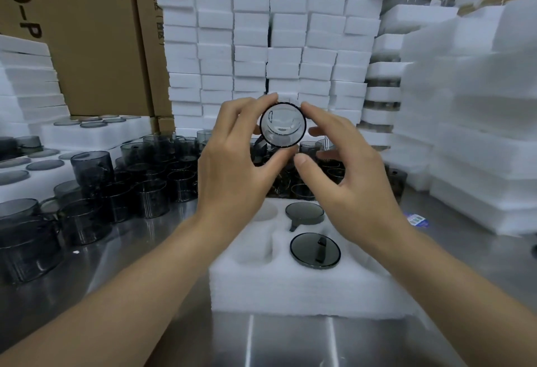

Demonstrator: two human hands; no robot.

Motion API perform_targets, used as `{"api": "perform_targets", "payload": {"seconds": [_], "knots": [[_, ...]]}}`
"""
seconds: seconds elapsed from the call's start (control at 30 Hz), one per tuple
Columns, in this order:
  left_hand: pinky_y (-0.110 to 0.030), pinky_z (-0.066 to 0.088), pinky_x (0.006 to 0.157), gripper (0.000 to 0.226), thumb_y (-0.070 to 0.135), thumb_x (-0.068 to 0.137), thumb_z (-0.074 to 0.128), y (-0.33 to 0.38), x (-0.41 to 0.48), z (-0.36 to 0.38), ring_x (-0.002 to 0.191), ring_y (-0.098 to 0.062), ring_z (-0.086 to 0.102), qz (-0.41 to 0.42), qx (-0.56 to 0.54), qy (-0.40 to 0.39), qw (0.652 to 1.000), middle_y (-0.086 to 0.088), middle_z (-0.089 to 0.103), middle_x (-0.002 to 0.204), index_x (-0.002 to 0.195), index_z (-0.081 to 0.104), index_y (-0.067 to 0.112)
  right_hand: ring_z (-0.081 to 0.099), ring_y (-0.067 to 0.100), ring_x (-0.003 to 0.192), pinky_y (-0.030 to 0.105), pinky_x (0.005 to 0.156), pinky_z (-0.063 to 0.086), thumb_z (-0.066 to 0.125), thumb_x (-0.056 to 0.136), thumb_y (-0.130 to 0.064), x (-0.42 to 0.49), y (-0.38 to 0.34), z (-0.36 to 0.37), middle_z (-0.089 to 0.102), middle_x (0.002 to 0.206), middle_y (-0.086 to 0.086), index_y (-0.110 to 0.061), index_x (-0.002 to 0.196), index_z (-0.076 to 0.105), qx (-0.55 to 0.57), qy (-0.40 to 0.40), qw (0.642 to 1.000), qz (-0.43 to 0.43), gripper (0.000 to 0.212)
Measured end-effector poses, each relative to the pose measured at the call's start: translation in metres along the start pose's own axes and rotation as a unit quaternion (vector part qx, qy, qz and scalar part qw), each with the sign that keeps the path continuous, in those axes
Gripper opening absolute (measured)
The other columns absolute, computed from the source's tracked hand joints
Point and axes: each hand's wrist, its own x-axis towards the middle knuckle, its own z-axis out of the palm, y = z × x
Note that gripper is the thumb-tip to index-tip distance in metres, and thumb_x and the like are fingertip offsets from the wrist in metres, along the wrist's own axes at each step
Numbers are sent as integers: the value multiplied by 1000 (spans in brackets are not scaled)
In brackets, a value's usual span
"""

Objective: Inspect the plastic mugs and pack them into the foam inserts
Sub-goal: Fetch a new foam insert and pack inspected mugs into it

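Left hand [238, 160] and right hand [351, 171] share a fingertip grip on a smoky clear plastic mug [282, 125], its round mouth facing us, above a soft white foam insert [290, 288].

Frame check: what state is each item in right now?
held mug: raised, end-on to camera, between both hands.
left hand: fingers pinch held mug.
right hand: fingers pinch held mug.
foam insert: two pockets filled, two on their left empty.
packed mugs: two, seated in pockets.
loose mugs: crowded on table, unpacked.
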Motion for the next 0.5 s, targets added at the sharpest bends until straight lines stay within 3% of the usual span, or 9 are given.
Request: {"api": "perform_targets", "payload": {"seconds": [0.1, 0.2, 0.3, 0.37, 0.43, 0.5], "knots": [[-29, 55, 83, 65, 29, 89, 87, 0, 0, 1, 113, -4, 60, -5, 6, 1, 1000, 9, 58, 133, 147, 61, 24, 49, 10, 143, 42, 117, 46, 67, 95, -12, -1, -2, 0, 54, 152, -16, -28, 158, 48, 1, -18, 1000, 4, 68], [-31, 57, 86, 65, 34, 92, 84, 4, 0, -1, 117, -5, 63, -23, -25, -3, 999, 10, 63, 133, 151, 58, 24, 47, 11, 145, 42, 118, 44, 68, 93, -5, 0, 0, -1, 52, 154, -14, -25, 160, 46, -16, -9, 1000, -14, 73], [-29, 60, 80, 61, 42, 94, 80, 16, 4, -2, 107, -8, 73, -160, -168, -5, 973, 13, 76, 108, 149, 56, 31, 43, 12, 147, 37, 121, 39, 67, 90, -11, -1, 1, -1, 49, 157, -13, -24, 161, 44, -44, -1, 998, -47, 76], [-28, 61, 76, 51, 43, 97, 77, 24, 13, -4, 93, -7, 77, -298, -297, -10, 907, 9, 80, 94, 143, 61, 27, 43, 11, 147, 36, 121, 38, 70, 89, -14, -1, 2, 0, 49, 157, -12, -22, 161, 44, -57, 5, 996, -72, 77], [-29, 59, 74, 44, 50, 99, 72, 30, 21, -5, 87, -12, 78, -429, -407, -47, 805, 1, 82, 99, 134, 69, 24, 44, 12, 146, 37, 119, 41, 75, 89, -15, -1, 2, 1, 50, 156, -10, -20, 160, 44, -59, 12, 994, -90, 78], [-27, 59, 70, 48, 56, 97, 69, 34, 23, -7, 81, -14, 77, -509, -474, -99, 712, -4, 82, 105, 126, 73, 18, 45, 11, 145, 34, 117, 41, 78, 88, -17, 0, 2, 2, 51, 156, -8, -19, 160, 45, -69, 22, 991, -109, 79]]}}
